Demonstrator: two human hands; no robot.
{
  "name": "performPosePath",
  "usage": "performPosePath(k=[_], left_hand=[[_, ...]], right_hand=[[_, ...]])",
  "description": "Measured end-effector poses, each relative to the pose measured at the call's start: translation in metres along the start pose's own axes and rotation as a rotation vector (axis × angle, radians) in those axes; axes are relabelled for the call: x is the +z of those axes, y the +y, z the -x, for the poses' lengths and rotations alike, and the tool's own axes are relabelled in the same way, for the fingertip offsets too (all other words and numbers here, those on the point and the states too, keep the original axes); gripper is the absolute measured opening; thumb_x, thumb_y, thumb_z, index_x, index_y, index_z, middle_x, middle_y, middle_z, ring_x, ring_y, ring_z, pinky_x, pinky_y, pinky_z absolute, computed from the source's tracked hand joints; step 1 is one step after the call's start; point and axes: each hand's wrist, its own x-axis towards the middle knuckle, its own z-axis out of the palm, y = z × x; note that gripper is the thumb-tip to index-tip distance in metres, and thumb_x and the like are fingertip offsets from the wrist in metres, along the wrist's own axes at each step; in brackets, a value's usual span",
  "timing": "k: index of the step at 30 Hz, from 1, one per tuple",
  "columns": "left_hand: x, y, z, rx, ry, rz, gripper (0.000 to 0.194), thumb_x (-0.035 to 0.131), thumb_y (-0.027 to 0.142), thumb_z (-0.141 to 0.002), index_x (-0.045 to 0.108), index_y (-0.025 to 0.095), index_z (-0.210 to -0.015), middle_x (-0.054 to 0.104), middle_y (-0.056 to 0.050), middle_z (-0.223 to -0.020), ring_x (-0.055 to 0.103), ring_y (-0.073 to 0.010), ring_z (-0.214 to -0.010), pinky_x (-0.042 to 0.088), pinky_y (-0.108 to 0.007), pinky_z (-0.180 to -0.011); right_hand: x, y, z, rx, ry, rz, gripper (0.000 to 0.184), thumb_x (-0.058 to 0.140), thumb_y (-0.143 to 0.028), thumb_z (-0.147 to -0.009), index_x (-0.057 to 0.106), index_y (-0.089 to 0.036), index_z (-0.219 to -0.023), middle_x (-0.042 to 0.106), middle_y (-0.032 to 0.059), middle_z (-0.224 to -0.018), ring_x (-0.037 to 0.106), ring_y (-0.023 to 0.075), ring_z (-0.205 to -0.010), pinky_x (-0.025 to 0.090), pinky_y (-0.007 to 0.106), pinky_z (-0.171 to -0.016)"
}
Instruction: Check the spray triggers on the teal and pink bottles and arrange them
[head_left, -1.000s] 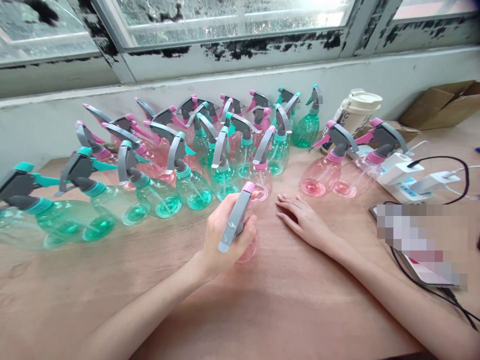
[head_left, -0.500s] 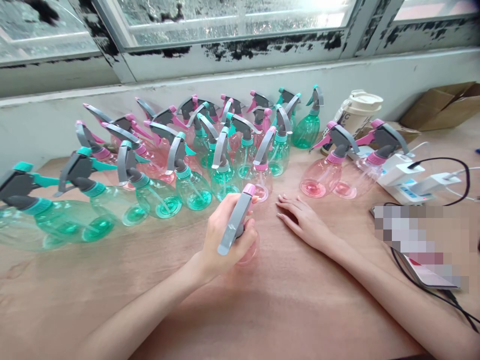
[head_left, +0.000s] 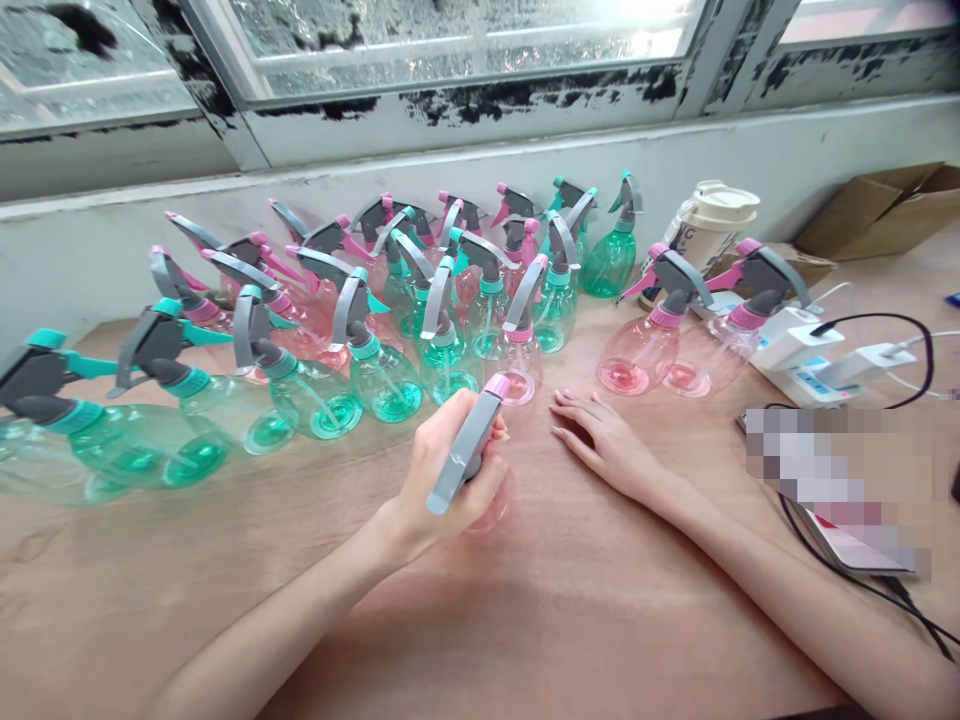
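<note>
My left hand [head_left: 442,470] is wrapped round the neck of a pink spray bottle [head_left: 466,452] with a grey sprayer head and a pink nozzle. Its clear pink body shows partly below the fingers, at the wooden table [head_left: 570,620]. My right hand [head_left: 604,440] lies on the table to the right, fingers stretched out and holding nothing. Just behind the held bottle stands another pink spray bottle [head_left: 517,365]. A green spray bottle [head_left: 450,370] is to its left. Two more pink bottles, one of them a pink spray bottle [head_left: 637,350], stand beyond my right hand.
Several green and pink spray bottles fill the table's back left, including a green bottle [head_left: 311,390]. At the right are a white lidded cup [head_left: 716,225], a cardboard box [head_left: 877,215], a power strip with chargers [head_left: 806,370], cables and a blurred-out device [head_left: 862,550]. A windowed wall stands behind.
My left hand and the pink spray bottle in it have shifted very slightly down and left, the sprayer head a little lower. My right hand stays in place on the table.
</note>
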Motion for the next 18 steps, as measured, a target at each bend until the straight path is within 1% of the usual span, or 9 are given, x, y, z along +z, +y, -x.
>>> performPosePath(k=[3, 6, 10, 14, 16, 18], left_hand=[[0.001, -0.003, 0.002, -0.01, 0.019, 0.012, 0.016, 0.049, 0.015, -0.08, 0.056, 0.019, -0.095, 0.055, -0.001, -0.083, 0.054, -0.0153, -0.067, 0.046, -0.031, -0.067], [0.002, -0.006, 0.005, -0.02, 0.035, 0.019, 0.022, 0.051, 0.019, -0.084, 0.056, 0.019, -0.106, 0.057, -0.003, -0.086, 0.056, -0.0162, -0.07, 0.048, -0.032, -0.07], [0.003, -0.005, 0.008, -0.069, 0.051, -0.001, 0.022, 0.054, 0.02, -0.084, 0.053, 0.021, -0.106, 0.06, -0.003, -0.091, 0.057, -0.0138, -0.065, 0.049, -0.03, -0.068], [0.003, -0.002, 0.01, -0.138, 0.058, 0.021, 0.029, 0.057, 0.022, -0.082, 0.049, 0.023, -0.11, 0.063, 0.0, -0.089, 0.057, -0.0109, -0.056, 0.049, -0.029, -0.065], [0.003, -0.002, 0.012, -0.147, 0.067, 0.029, 0.033, 0.058, 0.024, -0.081, 0.048, 0.023, -0.113, 0.064, 0.0, -0.089, 0.056, -0.0107, -0.054, 0.049, -0.029, -0.064], [0.004, -0.004, 0.014, -0.145, 0.082, 0.018, 0.035, 0.058, 0.024, -0.08, 0.047, 0.023, -0.114, 0.065, -0.002, -0.093, 0.058, -0.011, -0.056, 0.05, -0.03, -0.064]], right_hand=[[0.0, 0.0, 0.0, -0.001, -0.001, 0.0, 0.033, 0.047, -0.034, -0.097, 0.059, -0.019, -0.123, 0.06, 0.0117, -0.135, 0.051, 0.0271, -0.131, 0.034, 0.056, -0.113], [0.0, -0.001, 0.0, -0.001, 0.0, -0.001, 0.033, 0.046, -0.034, -0.097, 0.059, -0.019, -0.124, 0.06, 0.0118, -0.136, 0.051, 0.027, -0.131, 0.033, 0.056, -0.113], [-0.001, -0.001, 0.0, 0.001, -0.002, -0.001, 0.033, 0.046, -0.033, -0.097, 0.059, -0.021, -0.124, 0.06, 0.011, -0.136, 0.051, 0.0267, -0.131, 0.033, 0.056, -0.114], [-0.001, -0.001, 0.0, 0.005, -0.006, 0.001, 0.033, 0.046, -0.033, -0.097, 0.059, -0.019, -0.124, 0.06, 0.0117, -0.136, 0.051, 0.0263, -0.131, 0.033, 0.055, -0.114], [-0.001, 0.0, 0.0, 0.005, -0.009, 0.0, 0.033, 0.046, -0.033, -0.097, 0.059, -0.018, -0.124, 0.06, 0.012, -0.136, 0.051, 0.0263, -0.131, 0.032, 0.055, -0.114], [-0.001, 0.0, 0.0, 0.005, -0.011, -0.004, 0.033, 0.047, -0.033, -0.097, 0.06, -0.018, -0.124, 0.06, 0.0121, -0.136, 0.051, 0.0263, -0.132, 0.032, 0.055, -0.114]])
